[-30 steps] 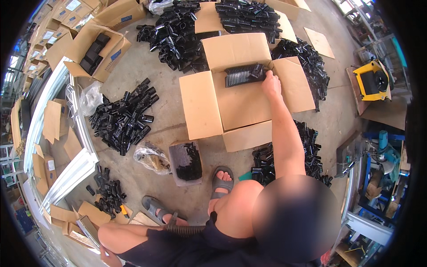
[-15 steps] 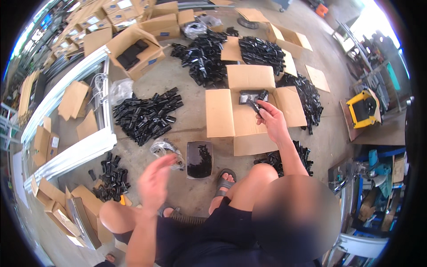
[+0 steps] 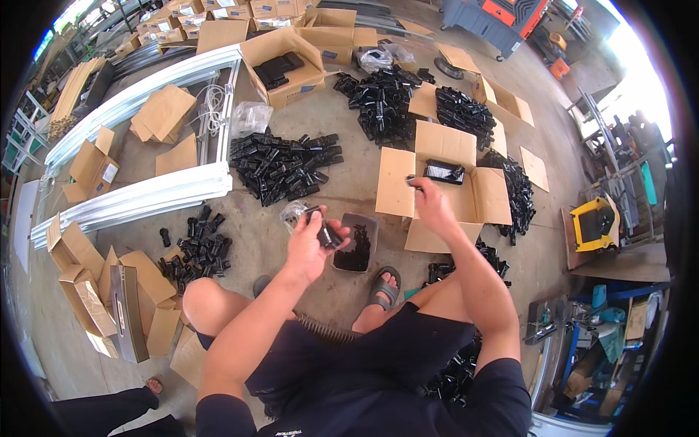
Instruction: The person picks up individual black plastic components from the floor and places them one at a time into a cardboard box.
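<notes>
My left hand (image 3: 307, 251) is closed around a short black plastic part (image 3: 325, 230), just left of a grey bin (image 3: 360, 221) that holds small black pieces. Over the left flap of an open cardboard box (image 3: 396, 180), my right hand (image 3: 432, 202) has its fingers pinched, with a small dark piece (image 3: 412, 180) showing at the tips. What exactly that piece is cannot be made out. Inside the box lies a row of black parts (image 3: 444, 172). To the left of the bin is a crumpled clear plastic bag (image 3: 293, 213), partly behind my left hand.
Piles of black parts (image 3: 280, 167) lie on the floor, with smaller heaps (image 3: 196, 247) at left. White metal profiles (image 3: 145, 193) and cardboard cartons (image 3: 95, 171) stand farther left. A yellow-framed item (image 3: 591, 224) sits at right. Another person's foot (image 3: 154, 384) shows at lower left.
My left hand has moved right and forward and now holds a black plastic part. My right hand has drawn back from above the box's inside. The view has shifted.
</notes>
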### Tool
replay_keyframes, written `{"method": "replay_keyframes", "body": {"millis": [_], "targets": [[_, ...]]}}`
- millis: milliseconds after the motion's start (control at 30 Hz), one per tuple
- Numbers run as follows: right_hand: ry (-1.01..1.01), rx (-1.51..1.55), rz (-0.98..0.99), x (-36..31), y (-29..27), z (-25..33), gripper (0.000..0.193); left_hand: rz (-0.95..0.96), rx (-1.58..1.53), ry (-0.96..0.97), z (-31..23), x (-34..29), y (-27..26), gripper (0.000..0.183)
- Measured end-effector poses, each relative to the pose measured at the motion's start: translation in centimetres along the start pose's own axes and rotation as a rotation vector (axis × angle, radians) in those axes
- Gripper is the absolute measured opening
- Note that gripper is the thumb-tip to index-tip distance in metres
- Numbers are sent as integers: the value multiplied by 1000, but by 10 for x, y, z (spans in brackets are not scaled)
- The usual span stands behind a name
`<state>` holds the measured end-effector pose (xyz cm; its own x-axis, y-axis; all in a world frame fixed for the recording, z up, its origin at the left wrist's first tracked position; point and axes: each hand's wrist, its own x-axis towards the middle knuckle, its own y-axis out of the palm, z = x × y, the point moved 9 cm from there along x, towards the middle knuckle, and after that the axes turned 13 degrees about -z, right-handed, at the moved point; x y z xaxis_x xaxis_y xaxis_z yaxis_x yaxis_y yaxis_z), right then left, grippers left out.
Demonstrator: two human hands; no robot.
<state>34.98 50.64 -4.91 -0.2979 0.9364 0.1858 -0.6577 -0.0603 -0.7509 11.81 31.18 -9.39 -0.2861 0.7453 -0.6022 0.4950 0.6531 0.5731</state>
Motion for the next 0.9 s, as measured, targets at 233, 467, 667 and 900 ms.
{"method": "replay_keyframes", "body": {"millis": [233, 467, 667, 900], "targets": [[-27, 40, 7, -15, -7, 90, 37, 108, 148, -50, -4, -28, 4, 59], [108, 429, 306, -67, 60, 163, 34, 234, 455, 149, 4, -28, 17, 70], [112, 618, 287, -70, 80, 165, 35, 199, 442, 243, -11, -24, 3, 59], [153, 818, 374, -55, 80, 162, 37, 257, 219, 196, -23, -14, 3, 38]]}}
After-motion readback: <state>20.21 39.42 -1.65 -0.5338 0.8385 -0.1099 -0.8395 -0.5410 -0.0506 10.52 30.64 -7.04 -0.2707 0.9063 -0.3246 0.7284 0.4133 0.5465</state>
